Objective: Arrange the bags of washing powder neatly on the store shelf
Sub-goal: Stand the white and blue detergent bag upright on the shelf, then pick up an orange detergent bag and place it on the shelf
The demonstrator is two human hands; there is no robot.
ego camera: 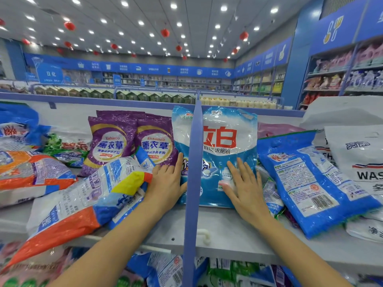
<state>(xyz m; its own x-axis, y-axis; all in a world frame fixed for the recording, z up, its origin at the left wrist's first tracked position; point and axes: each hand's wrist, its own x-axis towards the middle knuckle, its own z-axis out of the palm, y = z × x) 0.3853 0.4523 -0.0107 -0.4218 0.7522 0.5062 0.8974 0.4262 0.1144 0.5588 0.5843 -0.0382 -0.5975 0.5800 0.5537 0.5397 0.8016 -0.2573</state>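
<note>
Right hand [244, 187]: open and flat, fingers spread, pressing the lower front of the big blue-and-white bag [226, 141]; it grips nothing.
Left hand [165, 181]: also open, straight fingers laid against that bag's left edge.
Bag: upright at mid-shelf [228, 230], behind the blue post [192, 183].
Handling: looks heavy, soft and saggy with slick film; I'd brace both sides low down.
Neighbours: purple bags [155, 143] stand just left; a blue bag [306, 179] lies slumped to the right.
</note>
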